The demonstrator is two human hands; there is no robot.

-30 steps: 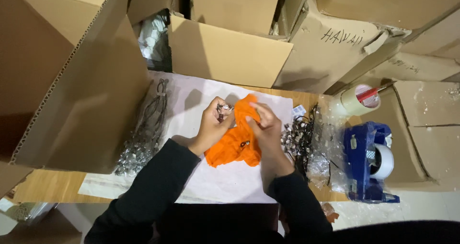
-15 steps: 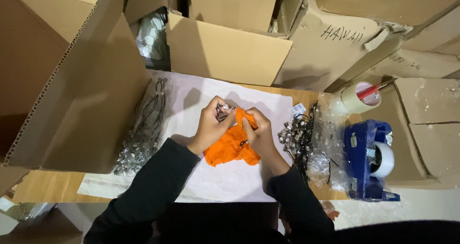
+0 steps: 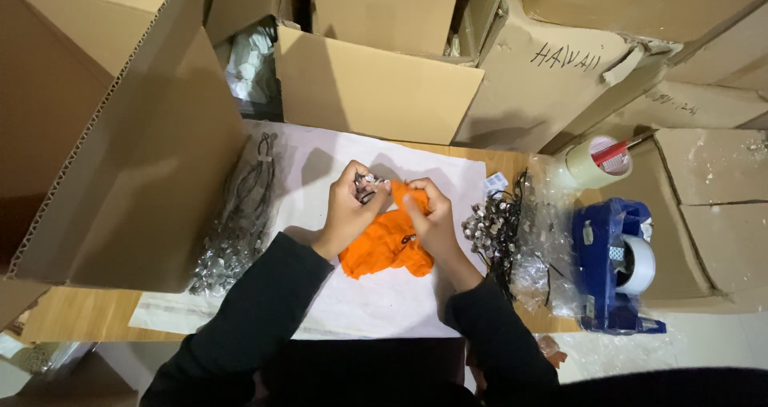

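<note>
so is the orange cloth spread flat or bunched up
Bunched up. The orange cloth lies crumpled in folds on the white sheet, its top edge pinched between the left hand and right hand.

The scene was recorded by one camera only, worn on the head and pointed almost straight down, so no ground was shared with a second view. It was held fairly near the wooden table [image 3: 72, 315], whose front edge was seen low in the frame, with the dark sleeves entering from the bottom. The left hand [image 3: 346, 211] and right hand [image 3: 432, 219] were caught close to the centre. The table's far edge was hidden by cardboard boxes [image 3: 376, 95] filling the upper frame. The right end was taken in as far as a blue tape dispenser [image 3: 612, 267].
</note>
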